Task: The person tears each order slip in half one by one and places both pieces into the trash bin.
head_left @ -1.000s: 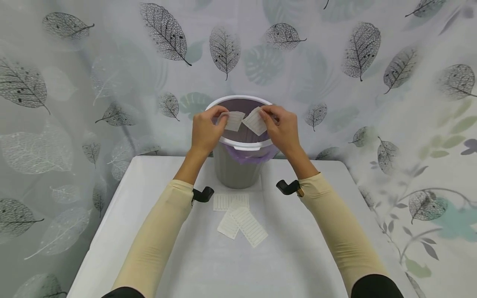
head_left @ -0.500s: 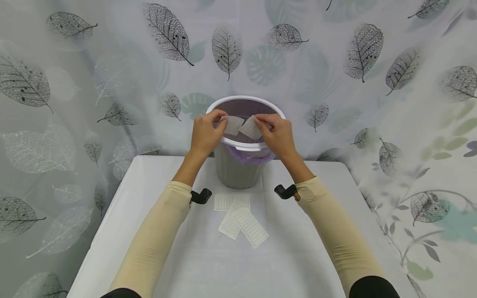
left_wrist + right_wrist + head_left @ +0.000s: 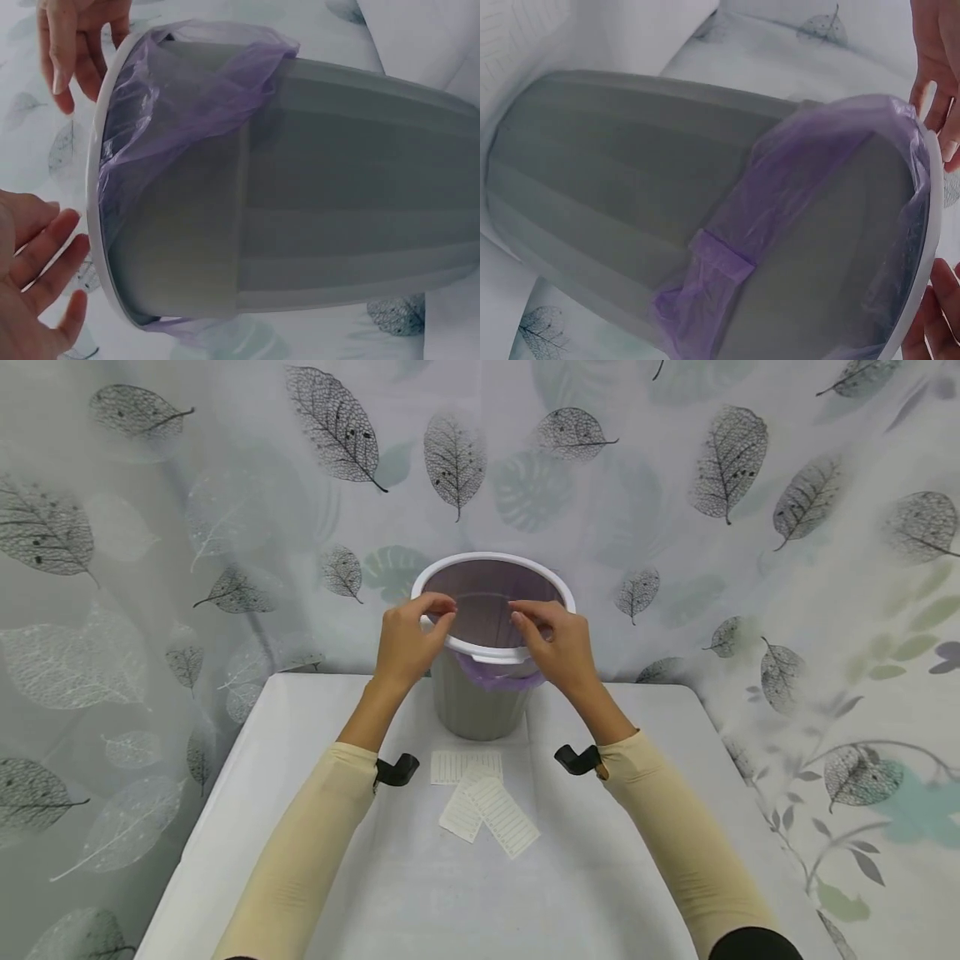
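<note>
A grey waste bin [image 3: 480,706] with a white rim stands on the table, lined with a thin purple bag [image 3: 810,165] folded out over its edge. My left hand [image 3: 408,639] is over the left side of the rim, thumb and fingers apart with nothing between them. Over the right side hovers my right hand [image 3: 562,639], its fingers loosely bent and holding nothing. Both hands also show beside the rim in the left wrist view, the left hand [image 3: 37,277] lower and the right hand [image 3: 82,45] at the top. No paper shows inside the bin's visible interior.
In front of the bin, several lined paper slips [image 3: 502,814] lie partly overlapping on the white-covered table [image 3: 480,902]. A leaf-patterned curtain [image 3: 495,460] hangs close behind the bin and along both sides.
The two pieces of torn paper that my hands pinched over the bin are gone from them. My fingers have let go, and the left hand has shifted slightly left.
</note>
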{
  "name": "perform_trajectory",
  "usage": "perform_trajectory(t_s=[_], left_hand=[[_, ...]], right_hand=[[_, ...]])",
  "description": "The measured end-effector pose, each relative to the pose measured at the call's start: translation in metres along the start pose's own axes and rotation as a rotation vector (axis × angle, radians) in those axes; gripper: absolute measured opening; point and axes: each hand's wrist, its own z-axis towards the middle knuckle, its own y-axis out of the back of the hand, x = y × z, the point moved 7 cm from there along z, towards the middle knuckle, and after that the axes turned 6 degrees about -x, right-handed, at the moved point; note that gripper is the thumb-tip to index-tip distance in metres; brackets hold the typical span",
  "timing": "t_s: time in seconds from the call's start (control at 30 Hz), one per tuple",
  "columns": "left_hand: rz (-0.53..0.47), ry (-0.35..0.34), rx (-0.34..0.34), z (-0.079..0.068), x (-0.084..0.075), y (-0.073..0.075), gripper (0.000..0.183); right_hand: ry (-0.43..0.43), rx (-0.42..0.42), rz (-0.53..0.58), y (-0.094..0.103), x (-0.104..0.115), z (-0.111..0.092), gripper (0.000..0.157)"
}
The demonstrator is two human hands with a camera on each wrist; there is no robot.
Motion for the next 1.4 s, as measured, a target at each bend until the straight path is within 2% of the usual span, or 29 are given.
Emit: perform_trajectory(t_s=[0.13, 0.33, 0.43, 0.53, 0.67, 0.87, 1.07, 1.4], left_hand=[[-0.017, -0.044, -0.018, -0.013, -0.007, 0.005, 0.012], [-0.029, -0.107, -0.058, -0.038, -0.018, 0.009, 0.016], [-0.047, -0.117, -0.054, -0.055, -0.020, 0.007, 0.017], [-0.064, -0.117, -0.028, -0.072, -0.017, 0.002, 0.017], [-0.069, -0.082, 0.043, -0.094, -0.008, -0.008, 0.016], [-0.079, 0.006, 0.140, -0.125, 0.004, -0.021, 0.018], [-0.098, 0.055, 0.178, -0.145, 0.011, -0.029, 0.019], [-0.029, 0.164, 0.262, -0.174, 0.031, -0.043, 0.019]], right_hand=[[0.047, -0.002, -0.002, 0.004, 0.011, -0.010, 0.020], [0.092, -0.042, 0.078, 0.010, 0.027, -0.034, 0.017], [0.084, -0.064, 0.105, 0.011, 0.030, -0.052, 0.015], [0.039, -0.061, 0.116, 0.007, 0.026, -0.073, 0.013], [-0.054, -0.011, 0.122, -0.001, 0.017, -0.099, 0.012], [-0.193, 0.126, 0.080, -0.015, 0.001, -0.135, 0.014], [-0.241, 0.192, 0.024, -0.023, -0.005, -0.158, 0.018], [-0.349, 0.259, -0.047, -0.037, -0.018, -0.196, 0.022]])
